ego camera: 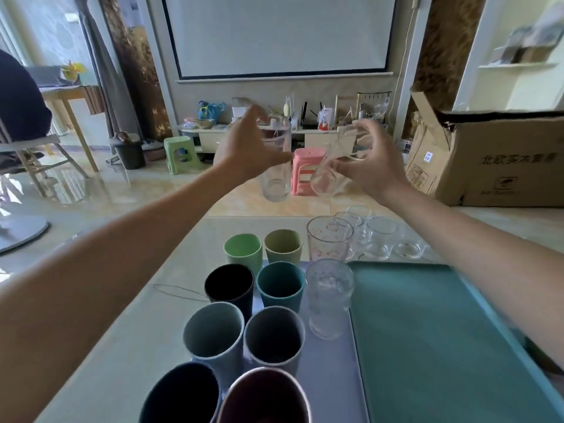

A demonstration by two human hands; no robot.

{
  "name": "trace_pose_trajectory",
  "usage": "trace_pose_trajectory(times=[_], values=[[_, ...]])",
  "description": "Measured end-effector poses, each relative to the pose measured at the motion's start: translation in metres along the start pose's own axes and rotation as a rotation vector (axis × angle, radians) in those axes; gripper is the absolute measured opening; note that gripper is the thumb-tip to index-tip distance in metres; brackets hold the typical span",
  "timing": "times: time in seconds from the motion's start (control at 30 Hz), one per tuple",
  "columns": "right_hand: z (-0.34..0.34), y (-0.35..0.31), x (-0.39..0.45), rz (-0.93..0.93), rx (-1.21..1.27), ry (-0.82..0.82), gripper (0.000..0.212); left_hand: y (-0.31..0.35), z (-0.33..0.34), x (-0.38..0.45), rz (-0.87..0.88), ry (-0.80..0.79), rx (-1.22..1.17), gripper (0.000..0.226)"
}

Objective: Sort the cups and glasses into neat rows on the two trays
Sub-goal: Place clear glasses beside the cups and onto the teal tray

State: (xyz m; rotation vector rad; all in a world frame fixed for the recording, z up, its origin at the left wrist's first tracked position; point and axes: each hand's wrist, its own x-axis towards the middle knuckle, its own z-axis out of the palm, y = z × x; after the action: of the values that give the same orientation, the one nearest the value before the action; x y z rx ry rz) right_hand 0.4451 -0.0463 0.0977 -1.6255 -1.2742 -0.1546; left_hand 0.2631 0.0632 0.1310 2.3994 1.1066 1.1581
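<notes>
- Now the left hand (pixel 244 154) grips a tall clear glass (pixel 276 166) in the air; the right hand (pixel 370 166) grips a tilted glass (pixel 331 166).
- Below, coloured cups (pixel 244 303) stand in two rows beside a bare teal tray (pixel 427 331) on the pale table (pixel 128 325).
- Behind are a pink stool (pixel 305 172) and a cardboard box (pixel 500 160).

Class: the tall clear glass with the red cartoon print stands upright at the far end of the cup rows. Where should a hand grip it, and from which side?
Grip the tall clear glass with the red cartoon print around its upper wall, coming from above: cups and glasses crowd its sides.
</notes>
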Motion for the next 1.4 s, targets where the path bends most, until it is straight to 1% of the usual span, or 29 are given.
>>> trace_pose_trajectory(times=[0.1, 0.17, 0.23, 0.33, 0.43, 0.53, 0.6, 0.7, 0.8, 0.97, 1.07, 1.2, 1.4], values=[[-0.038, -0.021, -0.03, -0.065, 0.021, 0.04, 0.063, 0.03, -0.036, -0.021, 0.046, 0.024, 0.026, 0.073], [-0.062, -0.028, -0.05, -0.086, 0.002, 0.055, 0.066, 0.051, -0.056, -0.041, 0.083, 0.018, 0.015, 0.072], [-0.085, -0.034, -0.071, -0.064, -0.018, 0.056, 0.07, 0.07, -0.071, -0.063, 0.114, 0.005, 0.006, 0.072], [-0.114, -0.042, -0.11, -0.047, -0.049, 0.007, 0.078, 0.09, -0.083, -0.093, 0.145, -0.02, -0.009, 0.071], [-0.14, -0.042, -0.156, -0.045, -0.074, -0.044, 0.078, 0.108, -0.084, -0.127, 0.161, -0.124, -0.038, 0.068], [-0.157, -0.036, -0.191, 0.003, -0.052, -0.095, 0.078, 0.116, -0.075, -0.151, 0.161, -0.253, -0.043, 0.072], [-0.159, -0.03, -0.209, 0.038, -0.035, -0.114, 0.081, 0.116, -0.064, -0.163, 0.153, -0.33, -0.036, 0.073], [-0.156, -0.015, -0.229, 0.106, 0.014, -0.129, 0.078, 0.111, -0.042, -0.175, 0.117, -0.424, -0.031, 0.071], [-0.151, -0.007, -0.235, 0.156, 0.031, -0.203, 0.078, 0.1, -0.02, -0.182, 0.078, -0.489, 0.032, 0.074], [-0.141, -0.007, -0.24, 0.166, 0.057, -0.25, 0.081, 0.083, 0.008, -0.189, 0.039, -0.516, 0.16, 0.075], [-0.131, -0.006, -0.244, 0.182, 0.007, -0.325, 0.083, 0.078, 0.019, -0.191, 0.02, -0.554, 0.195, 0.076], [-0.118, -0.009, -0.248, 0.19, -0.014, -0.41, 0.085, 0.069, 0.032, -0.197, 0.035, -0.595, 0.287, 0.076], [-0.107, -0.014, -0.249, 0.188, -0.013, -0.457, 0.084, 0.061, 0.041, -0.201, 0.049, -0.629, 0.381, 0.078]])
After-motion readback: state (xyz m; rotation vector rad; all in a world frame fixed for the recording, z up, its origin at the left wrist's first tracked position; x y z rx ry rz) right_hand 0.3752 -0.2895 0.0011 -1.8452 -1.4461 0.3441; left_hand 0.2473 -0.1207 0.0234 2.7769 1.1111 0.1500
